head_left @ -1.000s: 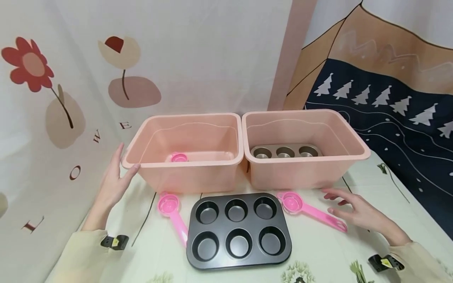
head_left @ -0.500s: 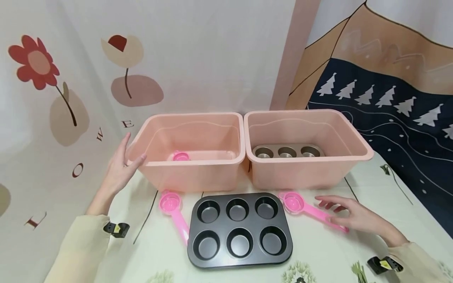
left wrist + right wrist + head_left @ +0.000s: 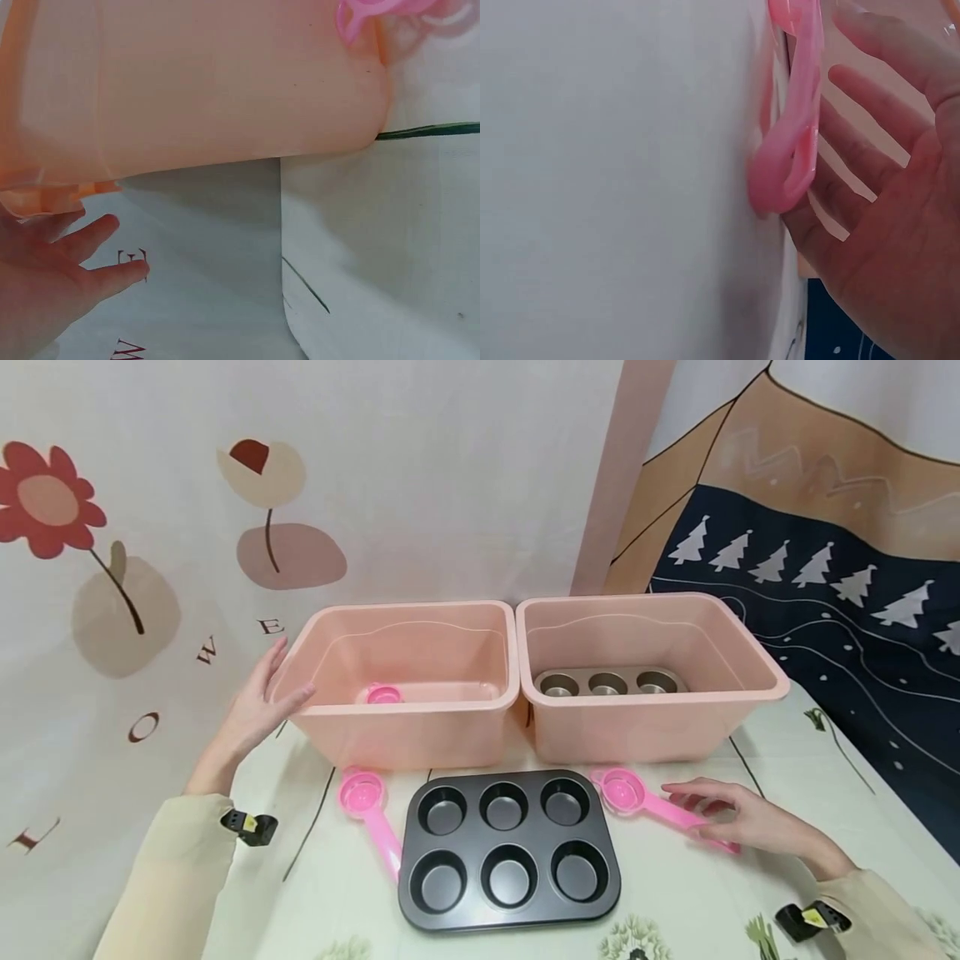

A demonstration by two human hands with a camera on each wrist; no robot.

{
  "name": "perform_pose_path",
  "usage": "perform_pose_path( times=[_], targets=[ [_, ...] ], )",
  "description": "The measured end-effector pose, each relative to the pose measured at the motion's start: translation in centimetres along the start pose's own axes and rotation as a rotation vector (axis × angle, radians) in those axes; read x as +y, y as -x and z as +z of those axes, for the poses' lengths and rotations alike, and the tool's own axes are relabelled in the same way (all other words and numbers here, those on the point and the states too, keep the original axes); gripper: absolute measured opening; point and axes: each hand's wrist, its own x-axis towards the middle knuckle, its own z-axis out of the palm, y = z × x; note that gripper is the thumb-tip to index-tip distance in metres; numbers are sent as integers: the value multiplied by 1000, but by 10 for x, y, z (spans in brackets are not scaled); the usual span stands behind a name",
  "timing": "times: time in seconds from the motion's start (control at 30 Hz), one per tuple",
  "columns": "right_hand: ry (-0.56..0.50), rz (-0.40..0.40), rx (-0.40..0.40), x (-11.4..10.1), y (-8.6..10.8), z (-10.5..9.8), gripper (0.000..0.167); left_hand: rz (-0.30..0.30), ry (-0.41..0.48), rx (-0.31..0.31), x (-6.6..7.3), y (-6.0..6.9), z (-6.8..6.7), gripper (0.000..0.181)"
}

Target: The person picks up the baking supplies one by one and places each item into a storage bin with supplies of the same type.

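At the left pink bin point(image 3: 405, 735), the left hand point(image 3: 251, 710) lies along the left rim with fingers spread; the left wrist view shows that hand point(image 3: 60, 277) beside the bin's edge. The right hand point(image 3: 757, 818) hovers at the handle of a pink scoop point(image 3: 675, 814), right of the dark muffin tray point(image 3: 510, 827). In the right wrist view, the right hand's point(image 3: 900, 202) fingers are parted and loosely bent beside the scoop handle point(image 3: 802, 97), not closed round it. Whether the fingertips touch it is unclear.
Another pink scoop point(image 3: 381, 839) lies left of the tray, its handle end against the tray's edge. Inside the left bin is a small pink scoop point(image 3: 384, 694). The right pink bin point(image 3: 630, 731) holds a greyish muffin tray point(image 3: 577, 677).
My right hand has moved left, over the right scoop's handle. The left hand has shifted slightly up and right along the bin's rim.
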Motion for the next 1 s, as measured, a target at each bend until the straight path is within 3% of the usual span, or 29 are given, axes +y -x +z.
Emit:
perform_pose_path(
  times=[0.27,0.57,1.0],
  targets=[
    [27,17,19,6,1,4,48,-30,73,-38,-5,-2,0,96],
    [-16,34,56,8,-1,8,41,-80,59,-122,-5,-1,-4,101],
    [36,18,205,9,-7,9,36,-121,37,-123,-4,0,-3,94]
  ],
)
